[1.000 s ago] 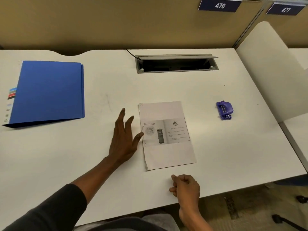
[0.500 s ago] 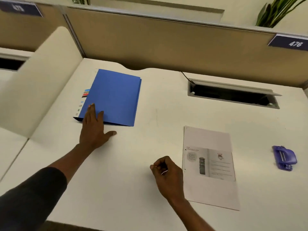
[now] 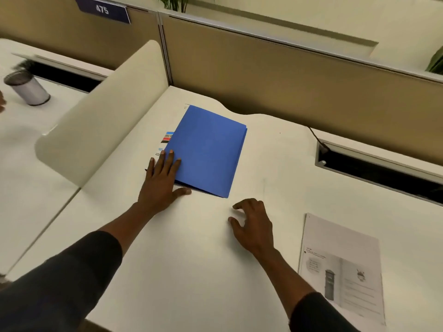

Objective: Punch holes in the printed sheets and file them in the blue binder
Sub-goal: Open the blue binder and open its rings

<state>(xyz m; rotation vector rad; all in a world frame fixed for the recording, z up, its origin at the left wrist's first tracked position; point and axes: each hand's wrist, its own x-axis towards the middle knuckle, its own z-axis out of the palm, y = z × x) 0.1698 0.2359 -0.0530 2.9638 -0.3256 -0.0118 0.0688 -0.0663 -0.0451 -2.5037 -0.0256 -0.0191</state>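
The blue binder (image 3: 208,149) lies closed on the white desk (image 3: 191,259), a white label strip with coloured marks showing along its left edge. My left hand (image 3: 161,180) rests flat on the binder's near left corner, fingers spread, thumb on the desk. My right hand (image 3: 253,224) hovers just below the binder's near right corner, fingers loosely curled, holding nothing. The printed sheets (image 3: 342,269) lie in a stack at the lower right, with a picture and text in the middle. The hole punch is out of view.
A curved cream divider (image 3: 103,116) stands to the left of the desk. Beyond it a metal pen cup (image 3: 27,87) sits on the neighbouring desk. A cable slot (image 3: 378,171) opens at the back right. Tan partition panels run along the back.
The view has swung left, so the punch has left the frame. My left hand moved from beside the sheets onto the binder's corner. My right hand opened from a fist and came up toward the binder.
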